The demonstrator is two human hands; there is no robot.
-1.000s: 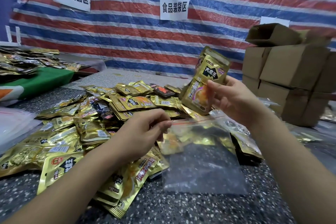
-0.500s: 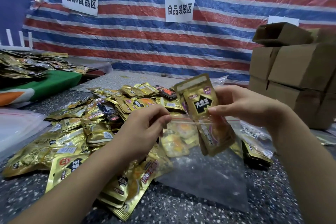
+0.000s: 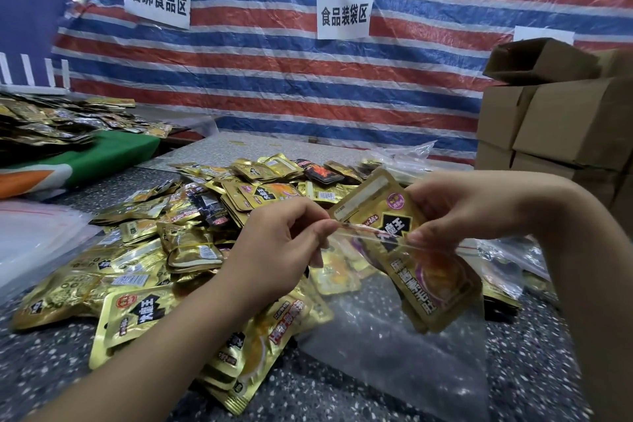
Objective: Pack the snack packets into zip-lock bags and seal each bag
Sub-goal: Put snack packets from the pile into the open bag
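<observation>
A clear zip-lock bag (image 3: 404,353) hangs above the speckled table, its mouth held up between my hands. My left hand (image 3: 284,243) pinches the left end of the bag's mouth. My right hand (image 3: 455,209) grips a gold snack packet (image 3: 424,271) that sits halfway inside the bag, its top sticking out above the rim. The right fingers also touch the bag's rim. A big heap of gold snack packets (image 3: 164,250) lies on the table to the left and behind the bag.
Stacked cardboard boxes (image 3: 561,127) stand at the right. A pile of flat clear bags (image 3: 30,240) lies at the left edge. More packets (image 3: 51,120) rest on a green-covered surface at far left. A striped tarp (image 3: 308,79) with paper signs forms the back wall.
My right hand has brought the gold packet down from above the bag into its mouth and pushed it deeper. My left hand has kept pinching the bag's rim.
</observation>
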